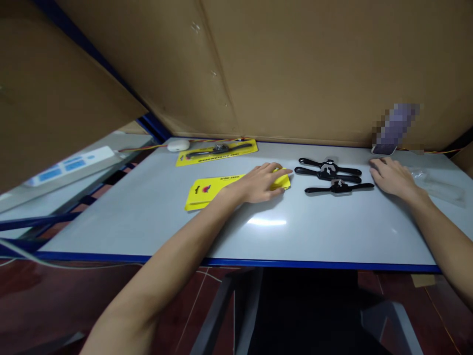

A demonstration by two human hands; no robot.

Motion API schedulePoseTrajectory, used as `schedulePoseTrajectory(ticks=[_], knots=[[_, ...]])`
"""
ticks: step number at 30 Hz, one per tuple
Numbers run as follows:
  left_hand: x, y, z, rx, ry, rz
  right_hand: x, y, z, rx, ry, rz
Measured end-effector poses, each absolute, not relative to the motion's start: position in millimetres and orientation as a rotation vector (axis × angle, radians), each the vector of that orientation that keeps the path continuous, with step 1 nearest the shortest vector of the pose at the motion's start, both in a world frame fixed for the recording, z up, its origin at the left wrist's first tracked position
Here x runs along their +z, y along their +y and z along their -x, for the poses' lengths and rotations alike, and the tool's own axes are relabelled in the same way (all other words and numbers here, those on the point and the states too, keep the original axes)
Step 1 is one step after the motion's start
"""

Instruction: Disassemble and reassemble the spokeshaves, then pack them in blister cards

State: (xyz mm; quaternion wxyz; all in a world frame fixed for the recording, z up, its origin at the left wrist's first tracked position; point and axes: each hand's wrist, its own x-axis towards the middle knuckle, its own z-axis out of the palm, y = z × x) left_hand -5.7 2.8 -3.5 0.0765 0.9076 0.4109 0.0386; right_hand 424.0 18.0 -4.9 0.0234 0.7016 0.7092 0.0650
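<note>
My left hand lies flat over a stack of yellow spokeshave cards, its fingers spread across the stack's right end. Just beyond its fingertips, three black spokeshaves rest on the table, two close together and one nearer me. To their right, my right hand rests palm down on the tabletop, fingers extended and slightly bent, with nothing visible in it. Beside that hand are clear plastic bags. At the back left, another spokeshave sits on a yellow card.
A white rounded case lies at the back left of the grey table. A phone, partly pixelated, leans against the cardboard wall. A power strip sits on the left shelf. The table has a blue front edge.
</note>
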Motion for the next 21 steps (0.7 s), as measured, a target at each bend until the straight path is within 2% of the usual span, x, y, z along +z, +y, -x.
schedulePoseTrajectory(ticks=[15,18,21], knots=[[-8,6,9,0.229,1.208,-2.721,-7,20,-426,0.179,2.249,-2.206],[-7,14,19,0.347,1.379,-2.695,-6,19,-425,0.155,2.262,-2.218],[-3,27,44,0.447,1.796,-2.599,-1,17,-425,0.179,2.299,-2.234]])
